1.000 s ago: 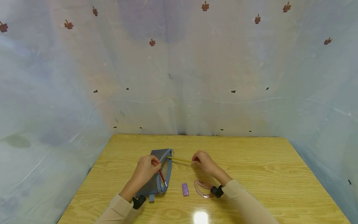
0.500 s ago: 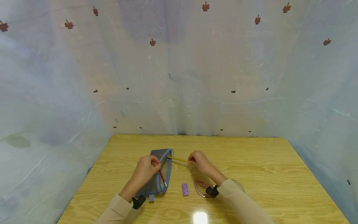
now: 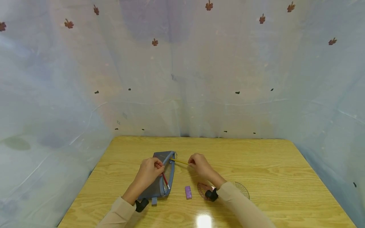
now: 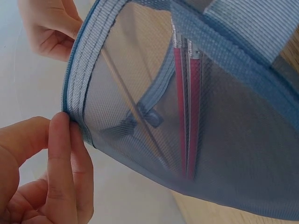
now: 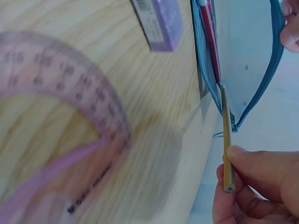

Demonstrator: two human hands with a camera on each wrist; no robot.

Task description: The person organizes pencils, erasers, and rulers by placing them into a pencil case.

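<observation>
A blue-grey mesh pencil case point(image 3: 152, 190) lies unzipped on the table, its mouth facing right. My left hand point(image 3: 150, 169) pinches the edge of its opening between thumb and fingers, as the left wrist view shows at the blue zipper band point(image 4: 77, 84). Two red pencils point(image 4: 188, 112) with metal eraser ends show through the mesh. My right hand point(image 3: 199, 164) pinches the outer end of a yellow pencil point(image 3: 179, 161). The pencil's far part is inside the case, visible behind the mesh. In the right wrist view, thumb and fingers hold this pencil point(image 5: 227, 140) near its tail.
A purple eraser point(image 3: 188, 192) lies right of the case. A pink protractor point(image 3: 201, 190) lies beyond it, partly beneath the right wrist's camera. A clear round-edged plastic piece point(image 3: 243, 190) shows beside the right sleeve. A patterned curtain point(image 3: 182, 79) hangs behind the table.
My right hand has moved left toward the case, sliding the yellow pencil farther in. More of the clear plastic piece shows beside the sleeve. My left hand has stayed in place.
</observation>
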